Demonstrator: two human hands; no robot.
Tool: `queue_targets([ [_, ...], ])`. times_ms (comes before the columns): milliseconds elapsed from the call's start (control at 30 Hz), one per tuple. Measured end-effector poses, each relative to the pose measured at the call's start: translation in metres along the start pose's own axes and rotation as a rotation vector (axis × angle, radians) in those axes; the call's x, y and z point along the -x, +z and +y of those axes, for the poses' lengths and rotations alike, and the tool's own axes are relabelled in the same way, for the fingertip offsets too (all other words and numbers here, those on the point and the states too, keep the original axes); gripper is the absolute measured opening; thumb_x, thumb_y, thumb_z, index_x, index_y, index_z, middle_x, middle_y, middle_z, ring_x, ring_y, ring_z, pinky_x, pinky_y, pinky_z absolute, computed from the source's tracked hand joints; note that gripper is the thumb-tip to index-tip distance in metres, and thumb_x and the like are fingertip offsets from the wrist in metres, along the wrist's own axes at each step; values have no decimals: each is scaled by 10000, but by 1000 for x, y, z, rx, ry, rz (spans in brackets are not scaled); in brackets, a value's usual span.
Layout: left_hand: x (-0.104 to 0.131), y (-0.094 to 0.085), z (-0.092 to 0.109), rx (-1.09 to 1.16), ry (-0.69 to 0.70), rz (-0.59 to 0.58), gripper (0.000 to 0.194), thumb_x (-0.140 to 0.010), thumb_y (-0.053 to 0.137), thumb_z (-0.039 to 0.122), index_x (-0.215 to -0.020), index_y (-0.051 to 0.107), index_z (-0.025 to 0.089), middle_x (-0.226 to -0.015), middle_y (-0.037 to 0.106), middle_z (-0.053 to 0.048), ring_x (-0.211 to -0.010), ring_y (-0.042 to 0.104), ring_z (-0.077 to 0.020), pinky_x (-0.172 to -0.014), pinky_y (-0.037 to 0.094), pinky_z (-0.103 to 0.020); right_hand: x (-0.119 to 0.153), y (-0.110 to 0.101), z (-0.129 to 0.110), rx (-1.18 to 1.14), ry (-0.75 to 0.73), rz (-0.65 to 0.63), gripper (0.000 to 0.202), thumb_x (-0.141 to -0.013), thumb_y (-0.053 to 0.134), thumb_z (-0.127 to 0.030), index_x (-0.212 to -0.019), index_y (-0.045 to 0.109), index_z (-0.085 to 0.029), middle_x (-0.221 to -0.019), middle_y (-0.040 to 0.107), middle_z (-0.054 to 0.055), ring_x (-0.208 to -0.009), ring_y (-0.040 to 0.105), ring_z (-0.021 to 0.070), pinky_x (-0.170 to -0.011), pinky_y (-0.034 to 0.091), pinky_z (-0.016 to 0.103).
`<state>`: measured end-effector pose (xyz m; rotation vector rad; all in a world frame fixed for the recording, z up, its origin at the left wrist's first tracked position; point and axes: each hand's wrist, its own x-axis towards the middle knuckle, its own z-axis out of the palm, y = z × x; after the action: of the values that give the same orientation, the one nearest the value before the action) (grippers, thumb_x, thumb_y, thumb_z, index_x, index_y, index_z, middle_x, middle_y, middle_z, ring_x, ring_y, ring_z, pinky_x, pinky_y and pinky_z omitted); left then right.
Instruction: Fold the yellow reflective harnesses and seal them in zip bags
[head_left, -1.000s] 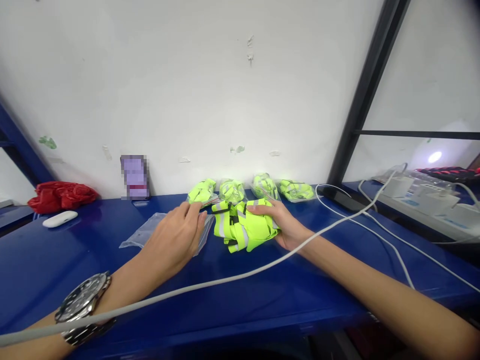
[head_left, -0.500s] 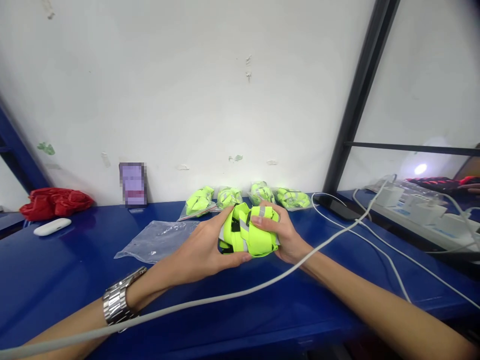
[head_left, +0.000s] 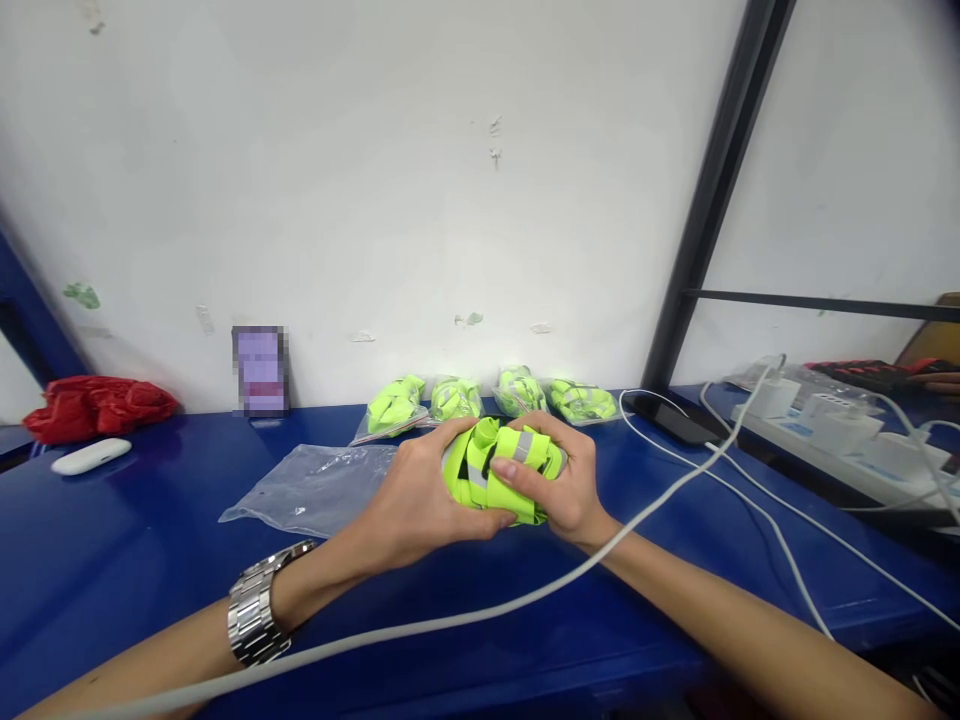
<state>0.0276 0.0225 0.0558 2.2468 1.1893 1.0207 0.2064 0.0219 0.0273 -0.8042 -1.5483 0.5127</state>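
Between my two hands is a bundled neon-yellow reflective strap vest [head_left: 499,480], with grey reflective bands and some black parts showing. My left hand [head_left: 424,490] wraps its left side, thumb along the lower edge. My right hand [head_left: 566,480] grips the right side, its thumb pressed on the front of the bundle; most fingers of both hands are hidden behind it. A clear plastic bag [head_left: 315,488] lies flat on the table, partly behind my left hand. Behind my hands, several similar yellow bundles in clear bags [head_left: 456,398] sit in a row along the wall.
A white cable [head_left: 480,612] crosses in front of my forearms. On the blue table [head_left: 135,560] are a red plastic bundle [head_left: 101,408], a white case [head_left: 91,457], an upright phone [head_left: 262,372], a dark phone [head_left: 667,418] and a power strip with chargers [head_left: 840,430].
Both hands have squeezed and turned the vest bundle slightly, and it sits a little lower and to the right. My right thumb has shifted slightly down and left.
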Motion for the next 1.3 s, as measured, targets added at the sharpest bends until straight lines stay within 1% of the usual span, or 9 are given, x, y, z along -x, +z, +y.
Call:
queue_targets([
  [267,0,-4,1,-26,-10,51,721,-524,797,428,-1159,594,153,-981,690,-46,-880,640,-245,-735,544,-341,-4,2,0,114,-61,79,379,-658,750,-440,-905,560,-224,-915,537,32,-895,505,227,-836,414,372],
  [400,-4,-12,-1,-75,-19,57,654,-542,785,419,-1117,620,153,-978,682,-44,-867,631,-237,-762,522,-349,-10,5,0,-283,188,-200,638,-641,802,-355,-1188,492,-244,-1094,576,50,-982,572,227,-851,465,364],
  [500,-5,-17,-4,-37,14,-16,551,-585,762,379,-1072,623,164,-936,668,-24,-832,618,-209,-709,509,-308,-10,7,3,-552,330,-371,657,-603,838,-273,-1185,538,-228,-1018,643,41,-918,628,213,-810,502,344],
  [700,-8,-21,-15,-133,75,-62,586,-645,748,489,-1132,602,197,-1046,580,-56,-960,573,-224,-838,490,-356,-7,11,7,-642,404,-263,517,-598,834,-208,-1075,633,-212,-915,695,22,-804,657,175,-732,526,299],
  [800,-13,-32,-22,-160,77,-130,602,-812,517,637,-1225,524,198,-1111,578,-92,-1032,560,-247,-858,483,-382,-10,11,6,-568,426,-200,411,-599,830,-233,-971,673,-161,-855,705,47,-752,662,193,-686,530,312],
  [900,-15,-47,-28,-320,-39,-102,607,-941,158,612,-1142,518,167,-970,640,-106,-894,606,-251,-760,484,-389,-15,10,6,-502,488,-99,342,-569,832,-231,-865,695,-128,-825,717,71,-747,671,221,-684,534,329],
  [1000,-9,-53,-36,-701,-172,-197,600,-903,219,660,-916,562,168,-765,635,-100,-700,607,-273,-634,452,-389,-17,9,5,-499,562,-55,318,-550,823,-215,-830,701,-129,-814,721,68,-739,677,224,-678,540,329],
  [1133,2,-46,-49,-917,-74,-433,359,-911,344,416,-724,543,183,-728,623,-101,-654,599,-251,-576,412,-337,-16,11,0,-528,666,-78,274,-537,813,-204,-768,689,-127,-773,707,69,-688,673,214,-611,541,311],
  [1300,6,-33,-42,-946,38,-279,257,-895,324,258,-778,538,176,-625,564,-60,-502,499,-179,-488,281,-290,-14,13,2,-518,772,-149,272,-595,780,-262,-802,687,-111,-689,659,51,-547,622,179,-376,448,239],
])
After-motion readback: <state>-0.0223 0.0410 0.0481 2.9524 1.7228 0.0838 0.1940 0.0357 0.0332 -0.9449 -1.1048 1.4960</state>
